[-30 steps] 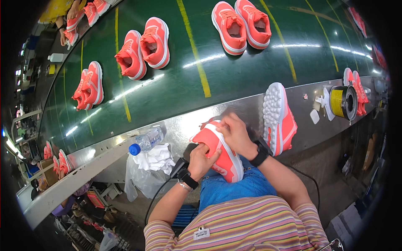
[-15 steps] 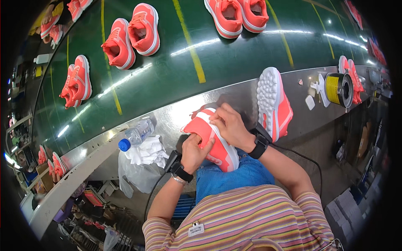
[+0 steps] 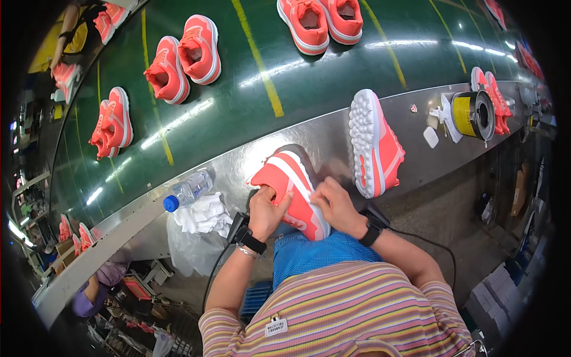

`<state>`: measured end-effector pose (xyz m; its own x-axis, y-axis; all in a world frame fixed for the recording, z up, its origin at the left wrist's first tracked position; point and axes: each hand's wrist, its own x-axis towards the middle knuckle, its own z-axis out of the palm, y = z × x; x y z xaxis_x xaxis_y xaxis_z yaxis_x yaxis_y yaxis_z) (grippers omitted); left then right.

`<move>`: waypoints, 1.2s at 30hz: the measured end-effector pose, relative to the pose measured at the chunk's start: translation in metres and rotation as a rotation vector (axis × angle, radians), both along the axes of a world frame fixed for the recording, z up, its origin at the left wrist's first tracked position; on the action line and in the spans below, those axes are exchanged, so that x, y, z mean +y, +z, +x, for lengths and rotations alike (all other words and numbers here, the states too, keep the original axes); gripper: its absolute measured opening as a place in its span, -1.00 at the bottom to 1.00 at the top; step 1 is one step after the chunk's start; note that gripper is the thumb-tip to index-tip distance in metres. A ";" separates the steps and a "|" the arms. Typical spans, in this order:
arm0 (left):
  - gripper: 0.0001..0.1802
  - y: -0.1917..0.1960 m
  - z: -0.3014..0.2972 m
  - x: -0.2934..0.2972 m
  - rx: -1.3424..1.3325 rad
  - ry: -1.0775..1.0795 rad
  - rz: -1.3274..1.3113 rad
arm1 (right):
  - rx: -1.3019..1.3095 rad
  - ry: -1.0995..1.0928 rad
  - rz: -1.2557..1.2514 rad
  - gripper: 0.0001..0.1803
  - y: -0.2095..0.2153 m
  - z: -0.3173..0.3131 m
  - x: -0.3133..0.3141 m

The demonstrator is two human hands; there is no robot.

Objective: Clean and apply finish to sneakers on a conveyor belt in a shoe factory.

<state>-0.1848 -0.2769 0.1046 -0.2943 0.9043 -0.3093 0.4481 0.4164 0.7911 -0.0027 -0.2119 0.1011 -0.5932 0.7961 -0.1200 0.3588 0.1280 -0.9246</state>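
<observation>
Head view: caught mid-inspection, left hand fingers tucked inside coral shoe, right hand clasping its side; next, probably turning it.

The coral shoe shows matt knit cloth with a smooth white rubbery sole edge. The second shoe turns up a nubbed white sole. The ledge is dull brushed metal, the conveyor belt glossy green; the bottle is clear plastic, the rags soft white cloth.
</observation>
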 end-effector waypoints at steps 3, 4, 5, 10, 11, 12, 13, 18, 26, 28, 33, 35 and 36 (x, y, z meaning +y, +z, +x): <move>-0.75 0.004 0.001 0.002 0.009 0.001 -0.051 | 0.010 0.033 -0.060 -0.93 0.004 0.016 -0.020; -0.75 0.005 0.001 0.002 0.014 -0.001 -0.049 | 0.026 0.018 -0.120 -0.91 0.005 0.017 -0.021; -0.75 0.004 0.002 0.003 0.020 -0.006 -0.052 | 0.029 0.011 -0.116 -0.91 0.004 0.012 -0.013; -0.75 0.006 0.001 0.004 0.079 -0.046 -0.131 | 0.060 -0.067 -0.006 -0.92 -0.005 0.001 -0.002; -0.75 0.007 0.002 0.002 0.060 -0.029 -0.107 | 0.054 -0.029 0.031 -0.93 -0.002 0.007 -0.008; -0.76 0.007 0.001 0.002 0.042 -0.014 -0.082 | 0.059 -0.029 0.034 -0.93 -0.001 0.013 -0.013; -0.76 0.006 0.000 0.002 0.047 -0.014 -0.080 | 0.056 -0.006 -0.021 -0.92 -0.001 0.017 -0.019; -0.76 -0.001 0.000 0.001 -0.071 0.021 -0.048 | 0.109 -0.067 0.005 -0.93 -0.008 -0.014 0.011; -0.73 0.001 -0.004 -0.003 0.011 -0.001 -0.053 | 0.107 0.075 -0.025 -0.95 0.001 0.023 -0.026; -0.73 0.001 -0.003 -0.003 0.012 0.005 -0.019 | 0.034 0.137 -0.111 -0.96 0.002 0.031 -0.036; -0.74 -0.007 -0.002 -0.006 -0.052 0.044 0.012 | 0.172 -0.028 0.112 -0.95 -0.012 -0.015 0.007; -0.74 0.002 -0.001 0.001 -0.005 0.006 -0.052 | 0.198 -0.066 0.166 -0.95 -0.015 -0.036 0.024; -0.74 0.006 0.000 0.003 0.040 -0.018 -0.117 | 0.208 -0.095 0.212 -0.94 -0.015 -0.044 0.029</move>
<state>-0.1850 -0.2737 0.1106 -0.2921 0.8680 -0.4015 0.4868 0.4963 0.7188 -0.0463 -0.1828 0.0862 -0.5089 0.8437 0.1709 0.1844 0.3008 -0.9357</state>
